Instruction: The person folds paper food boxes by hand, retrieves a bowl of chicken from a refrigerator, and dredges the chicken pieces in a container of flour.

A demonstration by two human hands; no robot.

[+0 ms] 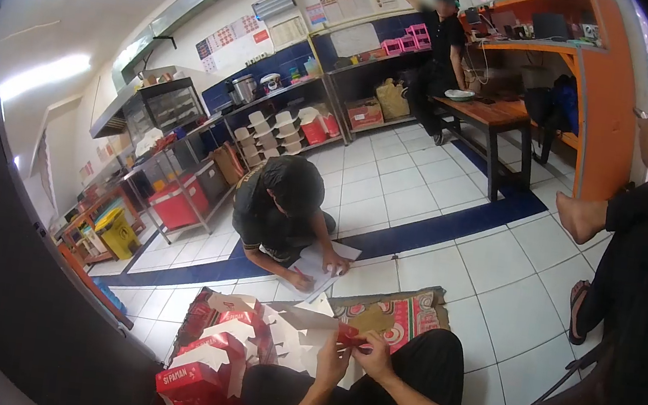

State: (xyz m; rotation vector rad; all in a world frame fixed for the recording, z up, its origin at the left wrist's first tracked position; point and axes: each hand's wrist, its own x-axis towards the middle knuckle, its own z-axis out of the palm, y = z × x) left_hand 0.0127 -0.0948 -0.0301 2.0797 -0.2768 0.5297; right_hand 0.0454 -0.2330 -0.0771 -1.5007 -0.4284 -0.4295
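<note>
Both my hands are raised in front of my lap, at a red and white cardboard box [310,319] that is partly folded. My left hand [332,362] is closed on its edge below the red part. Close beside it, my right hand [375,359] pinches the red flap at the right end. The box's pale inner side faces up. Several red and white folded boxes [193,379] lie to the left, one lettered "SI PAMAN". Under the work lies a patterned mat [417,311].
Across the mat a co-worker [283,206] crouches over white papers [320,271] on the tiled floor. Another person [441,55] is by the wooden bench [489,112]. At the right are a person's bare foot [581,218] and a sandal [579,311]. Shelves hold stacked boxes [272,133].
</note>
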